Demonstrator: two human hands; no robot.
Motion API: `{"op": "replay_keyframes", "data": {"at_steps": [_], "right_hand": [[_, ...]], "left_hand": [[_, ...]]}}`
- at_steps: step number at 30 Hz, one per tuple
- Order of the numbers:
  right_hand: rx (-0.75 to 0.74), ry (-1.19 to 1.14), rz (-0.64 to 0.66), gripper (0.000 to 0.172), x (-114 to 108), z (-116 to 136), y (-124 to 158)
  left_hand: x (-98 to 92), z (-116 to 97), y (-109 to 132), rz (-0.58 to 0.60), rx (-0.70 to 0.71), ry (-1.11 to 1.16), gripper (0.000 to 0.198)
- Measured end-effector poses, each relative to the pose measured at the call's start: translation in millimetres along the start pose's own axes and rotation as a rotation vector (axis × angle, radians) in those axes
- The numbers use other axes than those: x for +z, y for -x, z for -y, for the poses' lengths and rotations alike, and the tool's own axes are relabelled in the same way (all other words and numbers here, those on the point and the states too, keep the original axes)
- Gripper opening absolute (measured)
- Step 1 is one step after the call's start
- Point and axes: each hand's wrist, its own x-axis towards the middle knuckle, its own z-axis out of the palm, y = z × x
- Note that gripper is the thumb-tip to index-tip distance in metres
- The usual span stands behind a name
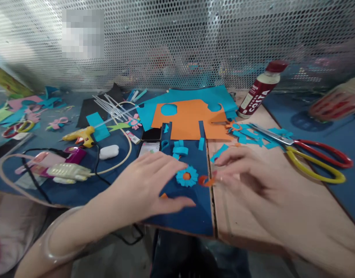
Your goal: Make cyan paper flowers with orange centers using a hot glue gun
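Observation:
My left hand hovers over the blue table with thumb and fingers apart, holding nothing. Just beyond its fingers lies a blue paper flower with an orange centre. My right hand, to the right of the flower, pinches a curled orange paper strip between thumb and finger. Its other fingers are bent and slightly blurred. A small blue paper strip lies near its fingertips. Several blue paper loops lie behind the flower. A bit of orange paper shows beside my left thumb.
Scissors with red and yellow handles lie at right, near blue scraps and a bottle. Behind are cut orange paper and blue paper. At left are a yellow glue gun, cables, a white case and a phone.

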Motion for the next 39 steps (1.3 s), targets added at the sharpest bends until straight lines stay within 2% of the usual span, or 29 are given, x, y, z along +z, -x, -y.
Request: {"op": "replay_keyframes", "data": {"at_steps": [3,7,10,12,14,16,19,22,24,27,30,35,39], "right_hand": [[0.113,-0.031,0.118,0.017,-5.9,-11.9,-8.4],[0.206,-0.081,0.394,0.020,6.4,-28.8,2.0],[0.242,-0.037,0.541,0.017,25.9,-37.3,16.9],[0.176,0.008,0.581,0.015,37.7,-42.1,23.6],[0.045,0.064,0.557,0.016,45.2,-45.8,26.9],[-0.074,0.142,0.477,0.017,47.2,-46.5,27.8],[-0.124,0.224,0.367,0.022,44.0,-39.6,27.8],[-0.100,0.221,0.402,0.020,43.1,-28.1,28.6],[-0.132,0.252,0.444,0.016,46.2,-23.1,29.8],[-0.229,0.305,0.454,0.014,51.5,-22.5,32.2],[-0.272,0.277,0.441,0.015,52.3,-25.7,35.0],[-0.292,0.200,0.398,0.014,48.0,-23.6,39.3],[-0.206,0.107,0.444,0.013,46.2,-10.6,38.2]], "left_hand": [[-2.4,5.6,28.5,0.124,-0.117,-0.131,0.040],[12.6,2.6,57.0,0.286,-0.218,-0.130,0.032],[25.1,-1.3,64.0,0.298,-0.287,-0.116,0.030],[30.3,-2.3,64.6,0.274,-0.309,-0.103,0.029],[32.6,-2.2,64.1,0.254,-0.319,-0.071,0.028],[32.3,-2.3,63.4,0.232,-0.337,-0.014,0.026],[29.2,-4.4,62.0,0.199,-0.385,0.119,0.023],[27.3,-8.2,60.2,0.136,-0.421,0.238,0.022],[28.8,-10.0,59.2,0.107,-0.416,0.214,0.028],[33.9,-11.0,59.5,0.164,-0.395,0.113,0.039],[37.9,-12.8,62.5,0.186,-0.385,0.142,0.034],[36.6,-24.9,70.6,-0.002,-0.367,0.259,0.029],[28.5,-40.2,75.4,-0.185,-0.295,0.280,0.026]]}}
